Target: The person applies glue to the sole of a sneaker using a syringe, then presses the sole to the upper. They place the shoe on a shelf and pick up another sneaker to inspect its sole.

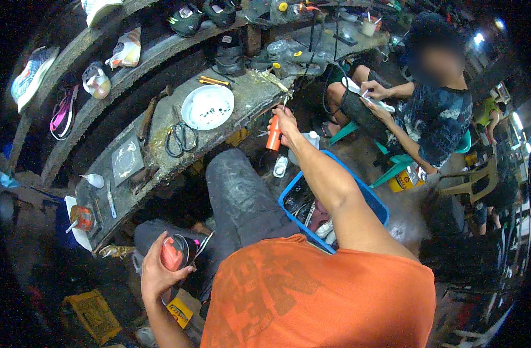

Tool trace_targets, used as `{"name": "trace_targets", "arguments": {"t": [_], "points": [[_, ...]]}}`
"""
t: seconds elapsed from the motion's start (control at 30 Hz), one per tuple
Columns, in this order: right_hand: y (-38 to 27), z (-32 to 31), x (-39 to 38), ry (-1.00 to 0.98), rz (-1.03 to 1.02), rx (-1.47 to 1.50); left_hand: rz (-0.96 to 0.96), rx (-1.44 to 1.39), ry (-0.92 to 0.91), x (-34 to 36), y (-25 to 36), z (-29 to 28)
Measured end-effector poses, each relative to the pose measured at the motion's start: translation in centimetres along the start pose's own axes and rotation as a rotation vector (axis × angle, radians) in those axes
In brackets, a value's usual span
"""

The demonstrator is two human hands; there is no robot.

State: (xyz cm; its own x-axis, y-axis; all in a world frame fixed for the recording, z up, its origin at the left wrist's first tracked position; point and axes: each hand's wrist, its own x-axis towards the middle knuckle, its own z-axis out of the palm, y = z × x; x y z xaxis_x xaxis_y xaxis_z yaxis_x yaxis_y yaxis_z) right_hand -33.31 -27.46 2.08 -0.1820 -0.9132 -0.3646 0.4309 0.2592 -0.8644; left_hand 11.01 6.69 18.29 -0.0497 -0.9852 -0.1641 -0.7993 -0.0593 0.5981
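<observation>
My left hand (159,274), low on the left beside my knee, is wrapped round a dark shoe with a pinkish-red inside (172,253). Part of that shoe is covered by my fingers and the shadow. Out at the bench edge, my right hand (285,124) grips an orange cylindrical tool (273,134). A thin metal tip shows above the fist, close to a pale, crusted patch (268,79) on the bench. Nearby on the bench sit a white plate (207,108) with small dark bits and a pair of black-handled scissors (181,140).
Shoes, including a white sneaker (125,49), line shelves behind the workbench (161,113). A blue bin (377,200) of shoes stands below my right arm. To the right, a person (436,110) sits holding a white object (379,105). A red-labelled jar (81,218) stands left.
</observation>
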Motion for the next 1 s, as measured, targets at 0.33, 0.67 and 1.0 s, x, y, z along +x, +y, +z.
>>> {"name": "trace_targets", "arguments": {"t": [0.33, 0.67, 1.0], "points": [[0.5, 0.5, -0.4, -0.035, 0.037, 0.117, -0.017, 0.039, 0.013, -1.2, 0.7, -0.8], [1.8, 1.3, -1.2, -0.093, 0.030, 0.109, -0.037, 0.044, 0.017, -1.7, 1.5, -0.6], [-1.3, -0.5, -11.9, -0.423, 0.170, 0.383, -0.070, -0.028, 0.088, -4.1, -0.9, 0.3]]}}
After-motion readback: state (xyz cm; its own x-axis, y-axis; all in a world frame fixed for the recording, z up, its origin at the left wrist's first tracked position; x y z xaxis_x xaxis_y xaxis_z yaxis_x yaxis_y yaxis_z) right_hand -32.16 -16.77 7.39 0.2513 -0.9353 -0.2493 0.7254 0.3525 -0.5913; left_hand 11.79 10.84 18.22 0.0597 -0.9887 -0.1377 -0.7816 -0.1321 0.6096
